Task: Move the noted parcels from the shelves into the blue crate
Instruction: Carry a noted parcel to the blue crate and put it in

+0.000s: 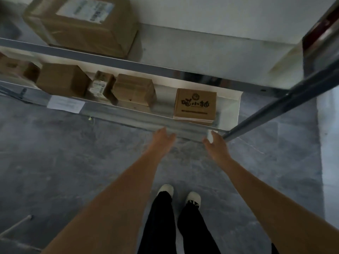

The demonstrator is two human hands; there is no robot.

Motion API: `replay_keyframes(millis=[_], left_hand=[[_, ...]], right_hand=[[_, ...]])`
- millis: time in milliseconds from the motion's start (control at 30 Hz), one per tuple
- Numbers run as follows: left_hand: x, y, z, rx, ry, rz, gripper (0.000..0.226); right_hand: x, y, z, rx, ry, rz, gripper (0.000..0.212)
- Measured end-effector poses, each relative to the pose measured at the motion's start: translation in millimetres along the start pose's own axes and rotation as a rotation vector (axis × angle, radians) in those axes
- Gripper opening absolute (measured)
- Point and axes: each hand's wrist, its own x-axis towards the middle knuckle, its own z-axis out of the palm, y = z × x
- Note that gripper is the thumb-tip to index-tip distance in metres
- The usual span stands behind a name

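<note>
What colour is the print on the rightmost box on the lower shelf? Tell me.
Dark brown or black on tan cardboard, seen in the head view.

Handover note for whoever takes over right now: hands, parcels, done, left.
Left hand: open, empty, reaching toward the lower shelf edge.
Right hand: open, empty, at the same edge.
Printed parcel sits on the lower shelf just beyond both hands, not yet touched. More plain parcels stand to its left; a large labelled box sits on the shelf above.
Blue crate: not in view.
Done: cannot tell. Left: grip the parcel and carry it to the crate.
</note>
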Motion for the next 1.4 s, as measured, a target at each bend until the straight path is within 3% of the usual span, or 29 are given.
replay_keyframes(millis=[300, 400, 600, 700, 867, 1000, 1167, 1400], left_hand=[[127.8, 29.3, 24.1, -0.141, -0.019, -0.033, 0.053], [150.9, 41.8, 28.6, -0.264, -0.022, -0.060, 0.041], [169.8, 53.0, 36.0, -0.482, -0.071, -0.125, 0.039], [173.8, 50.5, 35.1, -0.611, 0.020, -0.155, 0.034], [165.1, 54.1, 20.5, -0.834, 0.142, -0.176, 0.051], [160.6, 57.2, 9.6, -0.933, 0.193, -0.186, 0.046], [154.4, 55.1, -2.7, -0.918, 0.189, -0.135, 0.041], [145.0, 45.0, -3.1, -0.956, 0.152, -0.170, 0.052]], right_hand=[[122.7, -12.7, 0.4, 0.230, 0.142, 0.110, 0.064], [146.6, -14.2, -3.6, 0.334, 0.119, 0.183, 0.069], [160.7, -19.1, -6.2, 0.356, 0.038, 0.234, 0.055], [157.7, -15.0, -8.3, 0.457, 0.092, 0.262, 0.052], [143.6, -17.1, -14.0, 0.746, 0.168, 0.256, 0.045], [133.6, -18.6, -13.7, 0.884, 0.176, 0.223, 0.036], [121.2, -13.0, -14.3, 0.924, 0.173, 0.249, 0.050], [99.9, 6.9, -12.4, 0.912, 0.071, 0.321, 0.070]])
